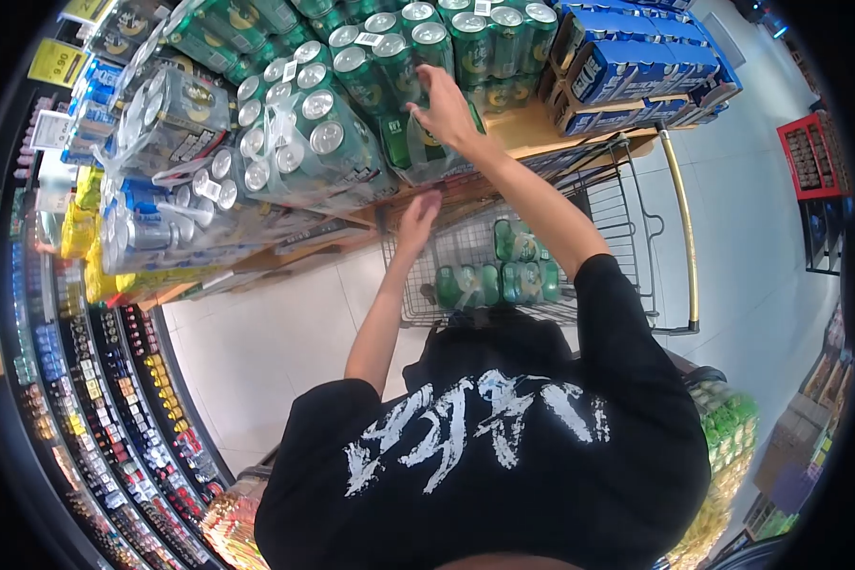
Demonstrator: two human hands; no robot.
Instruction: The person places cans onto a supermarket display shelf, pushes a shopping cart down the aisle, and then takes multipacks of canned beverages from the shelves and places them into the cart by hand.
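A wooden shelf (541, 128) carries stacked shrink-wrapped packs of green cans (323, 142), with blue cartons (627, 66) at its far end; below it stands a wire cart (598, 204) holding more green packs (494, 280). The right hand (444, 109) lies on one green pack (418, 147) at the shelf's edge — fingers spread over its top, the pack just under the palm; the left hand (418, 217) presses fingers together against the shelf's edge beneath that pack (grip hidden).
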